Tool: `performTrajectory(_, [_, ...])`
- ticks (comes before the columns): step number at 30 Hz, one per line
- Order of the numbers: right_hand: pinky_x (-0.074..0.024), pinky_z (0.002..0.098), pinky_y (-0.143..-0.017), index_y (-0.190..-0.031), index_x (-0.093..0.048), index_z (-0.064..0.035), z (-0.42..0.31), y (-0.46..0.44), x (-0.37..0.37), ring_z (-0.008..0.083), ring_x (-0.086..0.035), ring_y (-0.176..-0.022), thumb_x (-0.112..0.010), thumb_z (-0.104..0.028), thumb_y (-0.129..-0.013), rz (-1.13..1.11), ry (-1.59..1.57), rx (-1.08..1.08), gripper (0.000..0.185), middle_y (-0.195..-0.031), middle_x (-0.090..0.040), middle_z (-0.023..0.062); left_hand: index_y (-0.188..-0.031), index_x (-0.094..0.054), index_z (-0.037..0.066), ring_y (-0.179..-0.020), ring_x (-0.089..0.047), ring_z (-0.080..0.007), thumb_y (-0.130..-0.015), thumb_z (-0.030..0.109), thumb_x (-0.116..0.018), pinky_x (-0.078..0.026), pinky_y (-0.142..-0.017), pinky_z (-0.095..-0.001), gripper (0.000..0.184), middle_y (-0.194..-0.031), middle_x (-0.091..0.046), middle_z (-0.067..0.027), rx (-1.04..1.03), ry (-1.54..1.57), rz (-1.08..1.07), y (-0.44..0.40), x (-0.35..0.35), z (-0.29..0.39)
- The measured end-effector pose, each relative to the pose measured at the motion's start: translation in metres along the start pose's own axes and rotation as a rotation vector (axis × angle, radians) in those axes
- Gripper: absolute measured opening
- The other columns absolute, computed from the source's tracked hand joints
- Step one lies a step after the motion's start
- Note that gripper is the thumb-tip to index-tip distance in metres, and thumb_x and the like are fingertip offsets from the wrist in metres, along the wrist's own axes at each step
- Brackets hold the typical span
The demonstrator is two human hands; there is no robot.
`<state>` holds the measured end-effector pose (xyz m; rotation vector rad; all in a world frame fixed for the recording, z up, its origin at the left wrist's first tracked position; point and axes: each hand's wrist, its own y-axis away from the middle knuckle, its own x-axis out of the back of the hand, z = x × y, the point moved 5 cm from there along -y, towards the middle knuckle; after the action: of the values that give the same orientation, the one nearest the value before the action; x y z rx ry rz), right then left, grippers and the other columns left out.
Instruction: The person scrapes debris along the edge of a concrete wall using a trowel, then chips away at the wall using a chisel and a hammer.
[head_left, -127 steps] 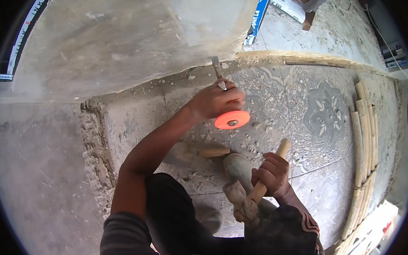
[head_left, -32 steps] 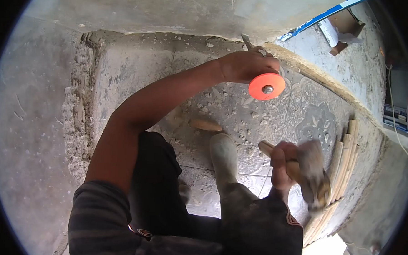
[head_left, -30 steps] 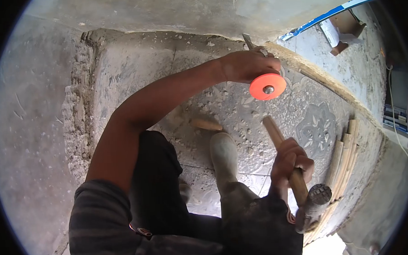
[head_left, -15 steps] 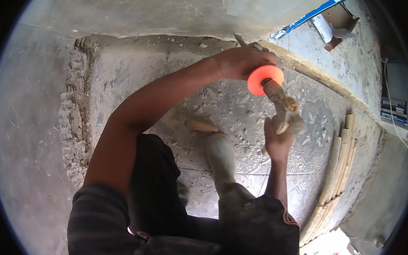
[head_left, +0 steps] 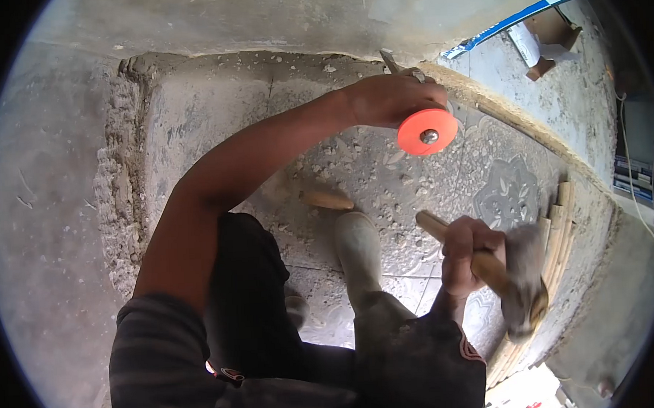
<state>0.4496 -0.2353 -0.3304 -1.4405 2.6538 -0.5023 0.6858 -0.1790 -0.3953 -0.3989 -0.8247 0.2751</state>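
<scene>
My left hand (head_left: 395,99) is wrapped round a chisel with a round orange hand guard (head_left: 416,136). The metal striking end (head_left: 430,136) shows in the guard's middle, and the flat blade (head_left: 388,60) points to the base of the wall. My right hand (head_left: 469,255) grips the wooden handle of a hammer (head_left: 522,287), at lower right, well apart from the chisel. The hammer's head is blurred. Under the chisel, chips and dust cover the patterned floor tiles (head_left: 507,189).
Bamboo poles (head_left: 558,230) lie along the right side. A rough broken ledge (head_left: 513,116) runs past the chisel, with a torn cardboard box (head_left: 549,37) beyond it. Near my boot (head_left: 357,250) is a light brown pointed object (head_left: 328,199). The grey wall (head_left: 246,21) stands ahead.
The hammer has swung away from the chisel's striking end, down and to the right, with my right hand. My left hand and the chisel have stayed almost in place.
</scene>
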Motion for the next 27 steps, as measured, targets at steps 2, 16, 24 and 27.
performTrajectory(2, [-0.0443,0.0327,-0.055,-0.086,-0.042,-0.009,0.002,0.002,-0.003,0.0176,-0.05,-0.054,-0.055,-0.006,-0.1,0.054,-0.111,0.316,0.019,-0.064,-0.051,0.0053,-0.106,-0.06,0.013,-0.102,-0.066,-0.0263,-0.088,0.017,-0.069,-0.054,-0.087,-0.0384,0.021,-0.107,-0.065,-0.0016,0.223,0.036,-0.065,0.001,0.003,-0.003])
performTrajectory(16, [-0.0459,0.0315,-0.058,-0.086,-0.059,-0.0073,0.084,-0.006,-0.008,0.018,-0.055,-0.062,-0.064,-0.004,-0.093,-0.101,0.6,-0.077,0.009,-0.077,-0.061,0.0055,-0.103,-0.06,0.01,-0.098,-0.066,-0.0261,-0.086,0.015,-0.069,-0.055,-0.08,-0.0385,0.019,-0.106,-0.062,-0.0036,0.091,0.027,-0.038,0.005,-0.006,-0.006])
performTrajectory(24, [-0.0375,0.031,-0.049,-0.082,-0.041,-0.0065,-0.009,-0.002,-0.005,0.0118,-0.043,-0.051,-0.057,-0.001,-0.097,0.1,-0.184,0.252,0.023,-0.062,-0.048,0.0012,-0.107,-0.061,0.01,-0.1,-0.066,-0.0275,-0.09,0.016,-0.068,-0.053,-0.083,-0.0372,0.02,-0.109,-0.064,-0.0046,0.047,0.133,0.009,0.003,0.001,-0.008])
performTrajectory(27, [-0.0448,0.0298,-0.059,-0.079,-0.054,-0.0037,0.081,0.004,0.01,0.0175,-0.058,-0.06,-0.065,-0.004,-0.092,-0.152,0.768,0.061,0.017,-0.071,-0.06,0.007,-0.108,-0.06,0.01,-0.1,-0.066,-0.0273,-0.089,0.015,-0.068,-0.053,-0.084,-0.0376,0.021,-0.107,-0.065,-0.0047,0.228,0.194,-0.032,0.003,0.002,-0.006])
